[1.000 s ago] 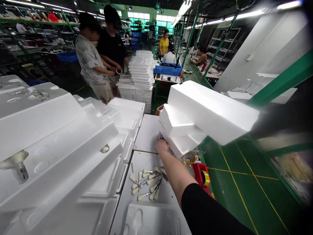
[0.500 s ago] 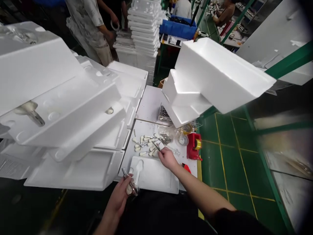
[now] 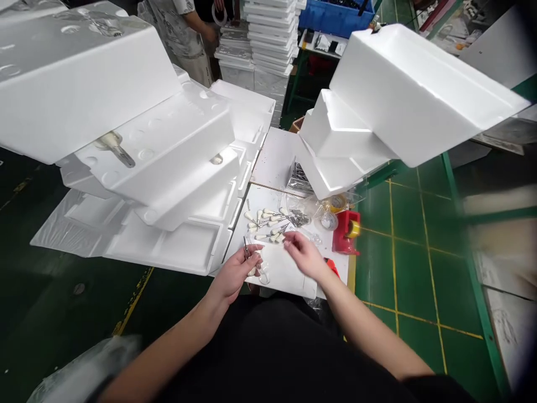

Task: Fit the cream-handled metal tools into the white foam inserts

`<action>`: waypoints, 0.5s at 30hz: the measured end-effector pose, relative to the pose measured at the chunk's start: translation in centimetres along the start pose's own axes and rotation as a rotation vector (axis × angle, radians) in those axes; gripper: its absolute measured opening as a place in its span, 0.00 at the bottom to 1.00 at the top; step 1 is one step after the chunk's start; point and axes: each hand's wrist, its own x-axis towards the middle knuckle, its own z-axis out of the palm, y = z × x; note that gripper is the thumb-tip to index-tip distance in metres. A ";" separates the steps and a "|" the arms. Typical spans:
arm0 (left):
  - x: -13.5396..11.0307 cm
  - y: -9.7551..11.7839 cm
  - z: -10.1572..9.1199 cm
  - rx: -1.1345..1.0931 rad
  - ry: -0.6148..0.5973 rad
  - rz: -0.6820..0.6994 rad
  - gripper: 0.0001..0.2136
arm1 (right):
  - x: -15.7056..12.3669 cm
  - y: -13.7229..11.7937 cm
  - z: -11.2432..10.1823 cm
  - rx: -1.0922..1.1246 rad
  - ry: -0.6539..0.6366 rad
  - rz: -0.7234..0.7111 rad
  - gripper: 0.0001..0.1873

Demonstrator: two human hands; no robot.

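Observation:
My left hand is shut on a slim metal tool above a white foam tray. The tool's handle is mostly hidden by my fingers. My right hand hovers over the same tray, fingers apart, with nothing visible in them. Just beyond my hands, several cream-handled metal tools lie loose on a white board. A clear plastic bag of metal shafts lies to their right.
Large white foam trays are stacked at left and right. A red tape dispenser stands at the board's right edge, beside green floor. A person holding a tape roll stands behind a tall foam stack.
My left hand has moved up and right, over the tray, closer to my right hand. The view has tilted down, so the foam stacks and board sit lower-body-near in frame, with more floor showing.

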 end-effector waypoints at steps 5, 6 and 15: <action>-0.2 0.5 2.8 -0.180 -0.076 0.004 0.15 | -6.8 -6.7 3.7 0.123 0.202 -0.185 0.10; -0.3 0.3 3.2 -0.222 -0.100 -0.028 0.15 | -7.2 -6.8 4.1 0.086 0.266 -0.209 0.07; -0.1 -5.1 3.5 -0.271 -0.091 -0.221 0.10 | -9.7 -1.7 3.9 0.044 0.002 -0.292 0.11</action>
